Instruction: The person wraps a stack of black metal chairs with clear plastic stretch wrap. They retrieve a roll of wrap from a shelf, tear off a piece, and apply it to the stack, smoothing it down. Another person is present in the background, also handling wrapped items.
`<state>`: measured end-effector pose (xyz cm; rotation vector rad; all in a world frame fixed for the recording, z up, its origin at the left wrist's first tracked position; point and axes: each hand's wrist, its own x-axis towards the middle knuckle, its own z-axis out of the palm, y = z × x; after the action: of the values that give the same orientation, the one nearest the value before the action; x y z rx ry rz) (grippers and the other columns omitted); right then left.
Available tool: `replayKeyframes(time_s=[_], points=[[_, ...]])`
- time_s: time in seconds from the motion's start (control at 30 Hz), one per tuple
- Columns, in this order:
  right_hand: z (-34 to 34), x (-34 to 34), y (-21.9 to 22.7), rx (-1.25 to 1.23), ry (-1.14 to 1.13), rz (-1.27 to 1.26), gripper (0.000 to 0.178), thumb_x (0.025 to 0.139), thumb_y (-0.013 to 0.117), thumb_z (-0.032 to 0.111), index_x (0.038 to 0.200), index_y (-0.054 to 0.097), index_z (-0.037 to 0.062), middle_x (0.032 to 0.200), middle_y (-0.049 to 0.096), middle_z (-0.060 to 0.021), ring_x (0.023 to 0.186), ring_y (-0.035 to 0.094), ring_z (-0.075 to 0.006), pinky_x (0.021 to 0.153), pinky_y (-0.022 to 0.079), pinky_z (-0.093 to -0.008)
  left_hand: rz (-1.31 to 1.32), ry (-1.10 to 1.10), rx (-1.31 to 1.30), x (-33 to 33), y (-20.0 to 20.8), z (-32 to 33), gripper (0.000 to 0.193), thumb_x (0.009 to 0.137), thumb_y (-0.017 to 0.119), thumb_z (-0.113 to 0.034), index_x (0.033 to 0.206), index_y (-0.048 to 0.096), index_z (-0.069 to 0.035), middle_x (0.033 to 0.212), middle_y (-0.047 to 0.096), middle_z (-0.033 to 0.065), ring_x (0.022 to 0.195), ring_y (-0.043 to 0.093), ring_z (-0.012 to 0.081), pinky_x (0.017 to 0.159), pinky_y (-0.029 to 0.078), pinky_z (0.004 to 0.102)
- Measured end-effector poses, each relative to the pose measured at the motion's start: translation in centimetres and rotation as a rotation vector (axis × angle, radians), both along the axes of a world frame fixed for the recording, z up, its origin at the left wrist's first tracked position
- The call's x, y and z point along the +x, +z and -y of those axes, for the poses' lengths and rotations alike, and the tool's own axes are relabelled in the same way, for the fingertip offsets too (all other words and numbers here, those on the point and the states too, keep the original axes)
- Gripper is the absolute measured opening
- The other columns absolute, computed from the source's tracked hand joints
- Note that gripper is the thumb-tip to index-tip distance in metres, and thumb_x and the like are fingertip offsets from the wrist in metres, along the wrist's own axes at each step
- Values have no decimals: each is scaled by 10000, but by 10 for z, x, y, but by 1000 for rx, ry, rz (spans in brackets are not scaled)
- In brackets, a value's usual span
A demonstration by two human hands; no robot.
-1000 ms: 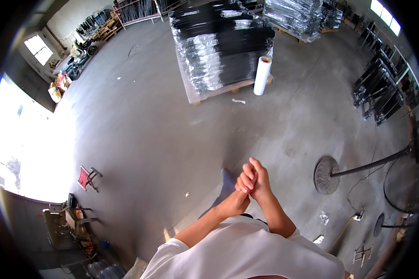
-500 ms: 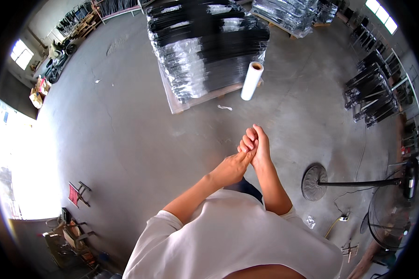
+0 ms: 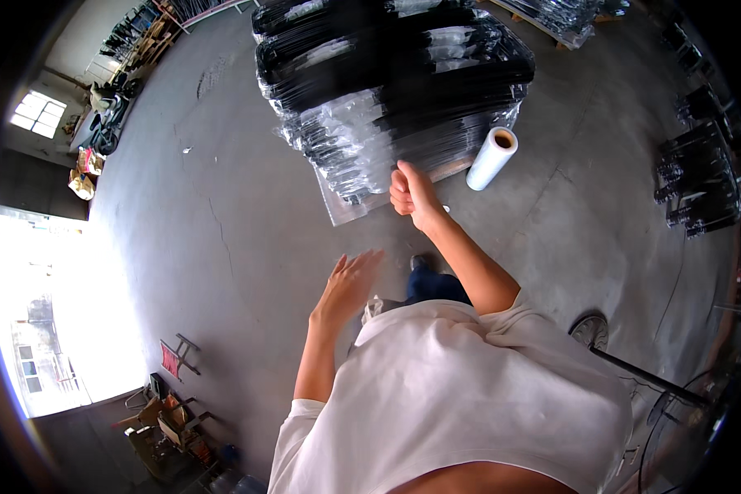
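My right hand [image 3: 414, 196] is held out in front of the wrapped pallet load, its fingers curled into a fist with the thumb on top; nothing sticks out of it. Lower and to the left, my left hand [image 3: 350, 286] hangs over the floor, fingers stretched out, slightly blurred and holding nothing. The two hands are apart. Beyond them is a stack of black goods [image 3: 436, 99] bound in clear film on a pallet [image 3: 344, 211]. A white roll of stretch film [image 3: 493, 160] stands on end beside the load's right near corner.
A small red-seated folding stool [image 3: 171, 359] is at left, near a bright doorway [image 3: 66, 313] and piled odds and ends [image 3: 169, 428]. A fan's round base [image 3: 589, 331] and pole lie to my right. More wrapped black goods [image 3: 700, 181] stand far right; a motorbike [image 3: 103, 132] is far left.
My hands were clasped together and have come apart. The right moved forward and left as a fist, the left swung left and opened. The load looks nearer.
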<state>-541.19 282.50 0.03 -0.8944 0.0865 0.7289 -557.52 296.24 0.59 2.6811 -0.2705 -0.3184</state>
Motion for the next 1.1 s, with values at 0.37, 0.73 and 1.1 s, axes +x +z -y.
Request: replayKeyframes(time_s=[0.37,0.73,1.1], points=[[-129,135,-97,-808,269,611,244,787,494,233,650,532,34,515,525,-80,479,534,-196,486,421,-319,-287,268,-57,98,-31,-124,413,860,462,-109,1266,385,-103,1246,455,103,1148,427,255,1023,259,401],[-202,202,-115,-1590,348,1132,861,651,699,262,1332,203,85,1385,171,-185,1289,153,-348,966,183,-590,134,136,160,309,-120,-243,955,641,725,-248,1368,127,-87,1370,242,184,1280,207,345,1003,214,508],[-253,249,-155,-1739,420,1323,900,609,729,292,1328,229,87,1304,301,-184,1260,216,-332,970,101,-623,-118,80,77,404,-165,-262,701,568,746,-292,1135,399,-71,1051,484,114,1045,457,261,869,339,426]])
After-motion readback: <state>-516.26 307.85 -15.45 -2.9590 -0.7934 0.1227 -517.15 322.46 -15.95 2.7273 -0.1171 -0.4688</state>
